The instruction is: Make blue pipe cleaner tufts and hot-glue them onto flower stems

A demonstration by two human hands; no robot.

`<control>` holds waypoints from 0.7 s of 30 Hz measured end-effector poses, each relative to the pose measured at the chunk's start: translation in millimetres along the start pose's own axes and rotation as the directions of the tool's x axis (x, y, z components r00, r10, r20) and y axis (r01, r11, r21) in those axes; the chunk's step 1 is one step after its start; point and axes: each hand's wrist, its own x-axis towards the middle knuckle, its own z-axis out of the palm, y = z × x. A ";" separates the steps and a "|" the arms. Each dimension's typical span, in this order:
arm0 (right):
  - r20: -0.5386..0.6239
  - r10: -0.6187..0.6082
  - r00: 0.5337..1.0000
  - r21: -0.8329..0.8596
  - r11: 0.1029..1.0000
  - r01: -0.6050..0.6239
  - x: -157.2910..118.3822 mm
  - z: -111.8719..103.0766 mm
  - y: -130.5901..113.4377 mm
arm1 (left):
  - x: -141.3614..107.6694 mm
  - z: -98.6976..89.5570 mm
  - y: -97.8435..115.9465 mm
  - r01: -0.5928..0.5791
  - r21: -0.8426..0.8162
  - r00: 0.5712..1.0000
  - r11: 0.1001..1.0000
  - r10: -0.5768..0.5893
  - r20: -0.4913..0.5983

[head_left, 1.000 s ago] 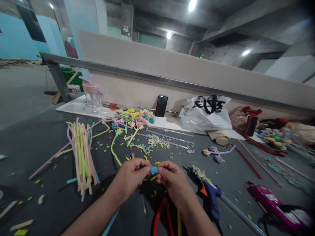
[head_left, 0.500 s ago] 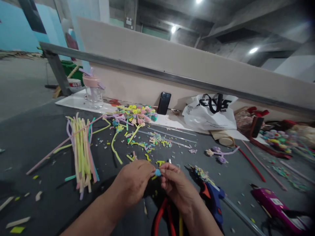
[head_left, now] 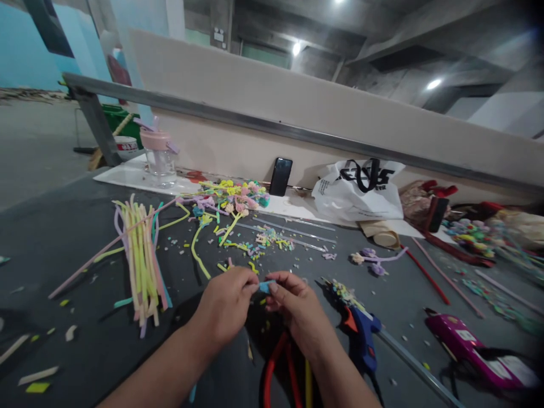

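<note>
A short light-blue piece of fuzzy pipe cleaner [head_left: 265, 287] spans the gap between my hands, above the dark table [head_left: 204, 362]. Its left end is pinched in the fingertips of my left hand [head_left: 227, 300]. My right hand [head_left: 297, 309] grips the other end between thumb and forefinger, its remaining fingers curled. Below the right hand, red-handled pliers [head_left: 272, 371] lie partly covered by the forearm. A blue glue gun [head_left: 364, 340] rests to the right, with scraps stuck about its nozzle.
To the left lies a bundle of pipe cleaners [head_left: 142, 260]. Behind are finished fuzzy flowers [head_left: 238, 195], clear glue sticks [head_left: 297, 229] and coloured clippings [head_left: 272, 241]. A phone [head_left: 281, 177], a white bag [head_left: 359, 195] and a cup [head_left: 159, 153] stand along the back. A purple tool [head_left: 471, 345] lies right.
Both hands have risen slightly and moved a little left with the blue piece. More of that piece shows between the fingers now. The view has shifted slightly.
</note>
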 end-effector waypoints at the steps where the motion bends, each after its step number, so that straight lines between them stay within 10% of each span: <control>1: 0.003 -0.038 0.999 -0.034 0.999 0.038 -0.3 -0.1 1.1 | 0.8 -0.7 1.1 0.056 -0.037 0.998 0.998 -0.057 -0.003; 13: -0.036 -0.041 0.999 0.038 0.998 0.042 -0.7 2.2 -3.1 | 1.4 3.0 2.0 0.215 -0.388 0.976 0.896 -0.191 0.100; 21: -0.049 -0.072 0.996 0.005 0.997 0.072 -0.2 0.3 -1.8 | 0.3 2.4 1.6 0.186 -0.289 0.982 0.939 -0.173 0.070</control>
